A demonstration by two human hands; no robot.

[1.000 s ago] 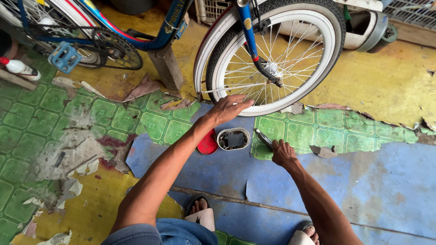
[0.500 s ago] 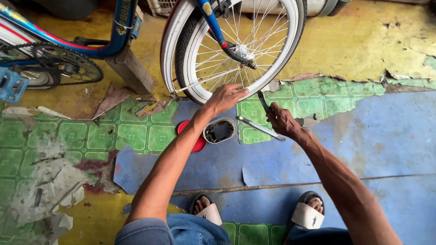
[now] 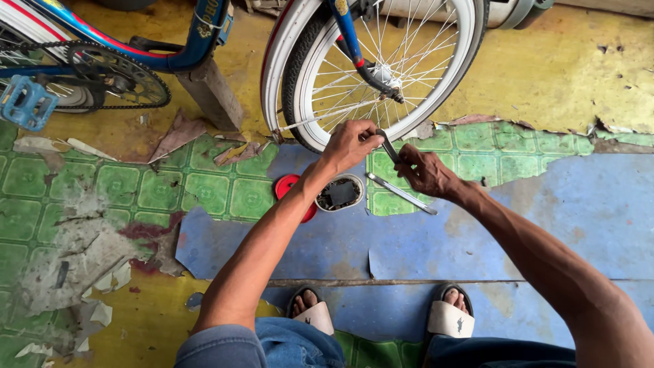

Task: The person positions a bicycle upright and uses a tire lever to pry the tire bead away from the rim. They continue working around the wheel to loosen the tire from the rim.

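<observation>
risk first: tyre lever [image 3: 387,144] wedged at the rim edge of the bicycle wheel [image 3: 381,68] could slip out under load and snap toward the knuckles, or pinch the inner tube if levered too hard against the white-walled tyre [image 3: 289,75]; bike looks propped on a wooden block [image 3: 211,92], so sideways force on the wheel could rock it off. second lever [image 3: 402,193] lying loose on the green patterned floor [image 3: 122,184] just beside the right wrist, easy to kick. left hand [image 3: 351,144] curled shut, fingers [image 3: 368,129] wrapped on the lower tyre edge and touching the lever top. right hand [image 3: 424,170] closed around the lever's lower end, thumb pressed along it, no visible gap in the grip. small open tin [image 3: 339,193] with dark bits inside on the floor under the left forearm, red lid [image 3: 289,191] touching it on the left. sandalled feet [image 3: 381,315] well apart from the tools. chainring and blue pedal [image 3: 27,102] off to the far left, out of reach.
</observation>
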